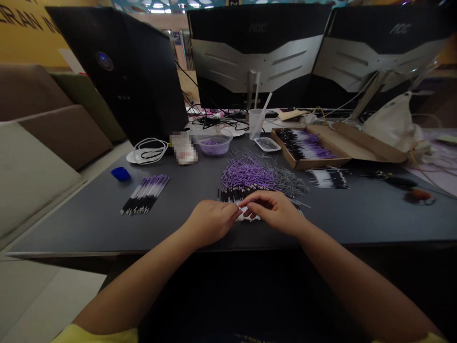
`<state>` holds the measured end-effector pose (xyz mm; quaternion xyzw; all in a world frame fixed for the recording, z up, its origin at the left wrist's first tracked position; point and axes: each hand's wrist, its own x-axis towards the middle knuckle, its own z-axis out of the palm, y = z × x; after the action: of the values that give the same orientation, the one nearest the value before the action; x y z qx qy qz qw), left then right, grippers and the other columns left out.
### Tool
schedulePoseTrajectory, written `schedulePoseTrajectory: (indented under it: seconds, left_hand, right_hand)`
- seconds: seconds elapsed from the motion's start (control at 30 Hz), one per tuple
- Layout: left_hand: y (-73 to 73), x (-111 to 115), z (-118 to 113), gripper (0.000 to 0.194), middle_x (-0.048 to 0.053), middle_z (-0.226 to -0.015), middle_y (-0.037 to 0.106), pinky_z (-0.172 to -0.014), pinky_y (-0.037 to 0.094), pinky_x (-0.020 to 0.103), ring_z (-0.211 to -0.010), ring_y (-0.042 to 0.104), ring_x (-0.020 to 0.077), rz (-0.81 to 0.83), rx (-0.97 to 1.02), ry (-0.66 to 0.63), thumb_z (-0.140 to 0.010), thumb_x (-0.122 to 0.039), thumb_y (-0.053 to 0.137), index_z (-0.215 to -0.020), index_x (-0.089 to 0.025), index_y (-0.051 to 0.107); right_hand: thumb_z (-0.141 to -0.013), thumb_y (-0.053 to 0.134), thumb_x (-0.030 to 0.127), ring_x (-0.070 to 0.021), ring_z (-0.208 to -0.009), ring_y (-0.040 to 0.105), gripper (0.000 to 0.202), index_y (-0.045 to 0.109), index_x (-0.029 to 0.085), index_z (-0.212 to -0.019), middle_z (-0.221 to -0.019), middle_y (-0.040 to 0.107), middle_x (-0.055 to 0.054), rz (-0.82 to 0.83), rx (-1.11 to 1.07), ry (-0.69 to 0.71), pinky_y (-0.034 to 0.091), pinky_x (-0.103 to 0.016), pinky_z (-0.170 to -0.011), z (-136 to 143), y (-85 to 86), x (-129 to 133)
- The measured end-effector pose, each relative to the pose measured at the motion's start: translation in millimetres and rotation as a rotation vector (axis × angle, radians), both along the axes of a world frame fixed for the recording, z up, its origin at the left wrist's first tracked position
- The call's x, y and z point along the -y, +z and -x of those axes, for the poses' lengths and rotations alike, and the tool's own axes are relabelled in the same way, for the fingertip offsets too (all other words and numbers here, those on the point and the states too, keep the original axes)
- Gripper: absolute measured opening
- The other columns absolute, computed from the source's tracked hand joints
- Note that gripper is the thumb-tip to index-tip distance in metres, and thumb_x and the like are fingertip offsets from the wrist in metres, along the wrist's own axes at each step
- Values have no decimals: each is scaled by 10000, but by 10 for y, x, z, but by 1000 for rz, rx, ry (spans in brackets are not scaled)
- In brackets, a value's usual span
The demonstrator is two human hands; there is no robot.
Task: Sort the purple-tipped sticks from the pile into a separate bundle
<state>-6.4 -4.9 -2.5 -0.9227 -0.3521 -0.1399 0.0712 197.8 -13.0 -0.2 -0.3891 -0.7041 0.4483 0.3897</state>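
PC tower [117, 71]: upright at the rear left of the counter [196, 181]; bounds the space on that side.
Blue cap [120, 174]: near the left edge; apart from the row beside it.
Purple-ended sticks [145, 194]: laid side by side, purple ends away from the person; presumably aligned for easy gathering.
Cable [152, 151]: coiled behind the sticks.
Tub [227, 148]: purple pieces inside; stands behind the open middle.
Left hand [214, 219]: fingers drawn together, tips meeting the other hand's; cannot tell whether a small part is pinched.
Black-and-white rods [232, 195]: side by side beneath both hands, partly hidden by them; black sections face the pile; likely set there for short reach.
Purple pile [248, 172]: loose, directly behind the rods; likely kept within fingertip reach.
Cup [255, 125]: at the rear; straw inside.
Right hand [276, 212]: thumb and forefinger curved to the meeting point; grasp cannot be told.
Grey pile [291, 181]: adjoins the purple pile.
Box [321, 163]: lid open to the right; filled with similar sticks; blocks rearward reach.
Monitor [385, 43]: closes off the rear right.
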Motion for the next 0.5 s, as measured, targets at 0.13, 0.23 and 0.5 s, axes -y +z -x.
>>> schedulePoseTrajectory:
  seconds: [0.13,0.23,0.5]
  left_hand:
    - [-1,32,4,369,37,-608,618,-530,348,251,-544,556,129,-112,47,-43,-972,-290,341,-726,-167,587]
    - [-6,42,17,346,24,-587,607,-527,341,259,-526,544,125,-191,86,-66,-965,-262,357,-713,-168,575]
    - [-22,26,34,343,20,-543,577,-527,341,267,-504,528,124,-264,42,-89,-954,-253,373,-686,-169,568]
  right_hand:
    - [-879,550,298,-160,-716,664,170,692,211,-915,-765,710,-26,-128,138,-54,509,-275,-645,-13,37,46]
    - [-886,538,298,-153,-683,658,182,700,224,-924,-741,702,-17,-155,132,-42,499,-266,-624,-1,40,66]
    - [-849,584,291,-145,-622,640,170,737,228,-890,-720,706,-5,-5,40,-6,505,-279,-633,47,-13,29]
